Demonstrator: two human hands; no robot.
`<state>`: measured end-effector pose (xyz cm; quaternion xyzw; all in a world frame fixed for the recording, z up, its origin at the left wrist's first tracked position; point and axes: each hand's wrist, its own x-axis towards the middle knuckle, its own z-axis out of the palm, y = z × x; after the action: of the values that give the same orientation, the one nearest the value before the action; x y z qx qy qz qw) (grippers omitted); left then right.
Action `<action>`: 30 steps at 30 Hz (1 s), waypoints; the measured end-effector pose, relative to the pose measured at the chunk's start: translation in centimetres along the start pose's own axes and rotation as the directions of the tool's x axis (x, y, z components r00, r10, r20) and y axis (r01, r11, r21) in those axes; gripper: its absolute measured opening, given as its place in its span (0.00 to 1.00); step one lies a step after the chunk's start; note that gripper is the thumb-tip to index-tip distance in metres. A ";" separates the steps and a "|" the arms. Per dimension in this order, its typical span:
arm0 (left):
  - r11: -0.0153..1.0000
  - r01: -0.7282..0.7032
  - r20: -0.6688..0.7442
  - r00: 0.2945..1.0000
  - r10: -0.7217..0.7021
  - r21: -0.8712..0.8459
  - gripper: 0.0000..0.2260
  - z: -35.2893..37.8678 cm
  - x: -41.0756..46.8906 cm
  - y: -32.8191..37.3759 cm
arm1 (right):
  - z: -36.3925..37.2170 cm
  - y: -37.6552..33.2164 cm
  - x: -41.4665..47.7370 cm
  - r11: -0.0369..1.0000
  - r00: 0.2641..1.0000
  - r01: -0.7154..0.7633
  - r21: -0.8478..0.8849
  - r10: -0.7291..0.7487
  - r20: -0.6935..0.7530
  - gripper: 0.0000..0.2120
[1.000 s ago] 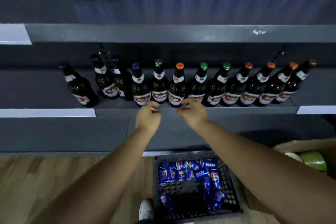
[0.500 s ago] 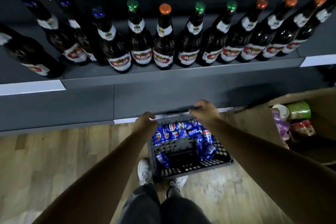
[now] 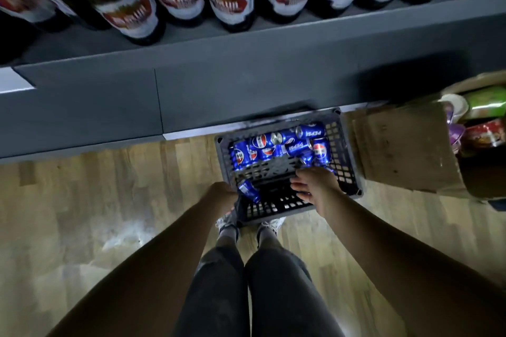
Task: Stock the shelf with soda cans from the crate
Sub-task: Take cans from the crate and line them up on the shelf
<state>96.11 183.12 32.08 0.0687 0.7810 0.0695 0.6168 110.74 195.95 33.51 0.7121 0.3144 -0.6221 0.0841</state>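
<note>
The crate [image 3: 345, 161] stands on the floor [image 3: 109, 200] directly at your feet and against the base of the shelf [image 3: 273, 44], so you can bend, take and lift without any step. Most of the soda cans [image 3: 273, 145] lie in a loose heap at the far end of the crate, and a single can [image 3: 248, 190] lies apart at the near left corner.

Your left hand [image 3: 220, 195] is at that corner and touches the single can. Its fingers are hidden behind the hand, so I cannot tell whether it already grips the can or only reaches it. Your right hand [image 3: 315, 186] hangs over the right side of the crate with loose, spread fingers, and I see nothing in it. I judge that each hand goes for its own can, to carry two in one lift.

The bottles [image 3: 232, 0] fill the shelf above the crate. A cardboard box [image 3: 405, 150] with other goods stands just beside the crate on the right.

One second ago your hands were up at the shelf edge, in front of the bottles. Half a second ago they were at the far rim of the crate. Now they are lower, over its near half, and your head looks more steeply down, so only the bottle labels remain in view. The crate and the heap have not moved.
</note>
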 end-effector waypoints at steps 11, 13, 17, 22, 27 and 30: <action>0.999 0.043 -0.014 0.999 -0.043 0.029 0.12 3.5 8.0 -3.3 | 0.9 7.3 6.7 0.997 0.998 -0.061 -0.037 0.062 0.012 0.07; 0.997 0.071 0.008 0.997 -0.071 0.022 0.12 4.3 10.1 -2.8 | 0.7 8.2 8.7 0.997 0.999 -0.047 -0.063 0.046 -0.029 0.08; 0.996 0.087 0.011 0.996 -0.087 -0.022 0.12 6.1 15.1 -2.2 | -0.2 9.8 14.0 0.981 0.991 -0.063 -0.186 0.040 -0.127 0.06; 0.997 -0.007 0.030 1.000 0.004 0.080 0.14 8.2 20.0 -2.2 | 0.1 10.1 21.9 0.909 0.992 -0.124 -0.397 0.100 -0.081 0.14; 0.972 -0.056 0.052 0.998 0.046 0.230 0.15 9.1 25.3 -2.7 | 3.0 8.7 27.3 0.904 0.999 0.037 -0.426 -0.028 0.029 0.13; 0.968 -0.017 0.031 0.999 0.009 0.249 0.15 9.4 29.0 -2.9 | 4.8 8.9 30.2 0.870 0.997 0.070 -0.489 -0.049 0.055 0.13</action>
<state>98.55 186.11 1.67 0.1519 0.7738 -0.0264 0.6144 112.50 196.87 1.70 0.6445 0.4819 -0.5388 0.2490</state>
